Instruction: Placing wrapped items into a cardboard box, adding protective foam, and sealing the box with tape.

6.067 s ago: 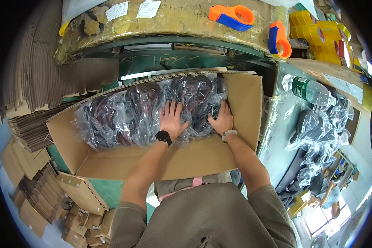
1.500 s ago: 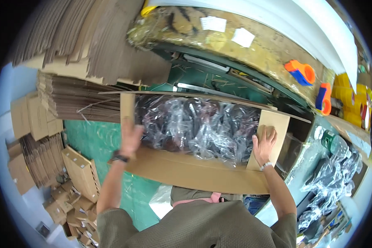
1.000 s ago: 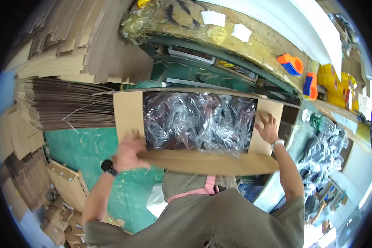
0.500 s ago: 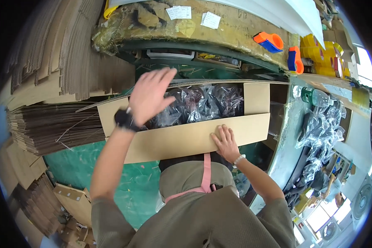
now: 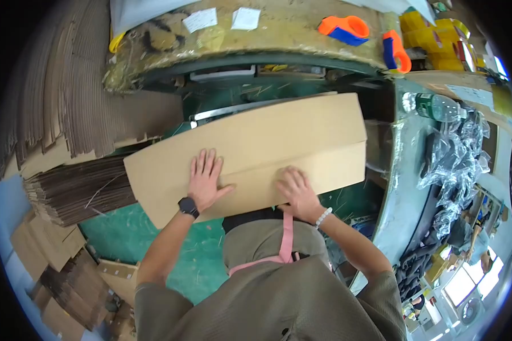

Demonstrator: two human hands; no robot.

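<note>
A long brown cardboard box [image 5: 301, 128] lies across in front of me, its flaps folded over the top so that the contents are hidden. A seam runs lengthwise between the flaps. My left hand [image 5: 206, 181], with a black watch on the wrist, rests flat on the near flap with its fingers spread. Further right, my right hand [image 5: 297, 193], with a beaded bracelet, lies on the same flap near the box's front edge, fingers stretched out over the cardboard. Neither hand grips anything.
Flat cardboard stacks [image 5: 68, 85] stand at the left. Beyond the box is a workbench [image 5: 290, 40] with paper slips and two orange-and-blue tape dispensers [image 5: 344, 29], beside yellow tape rolls [image 5: 438, 37]. A plastic bottle [image 5: 438, 107] and clear-wrapped items [image 5: 452, 165] lie at the right.
The box's flaps have come down over the dark, plastic-wrapped contents that were visible. My left hand has moved from above the opening down onto the flap; my right hand has shifted slightly left.
</note>
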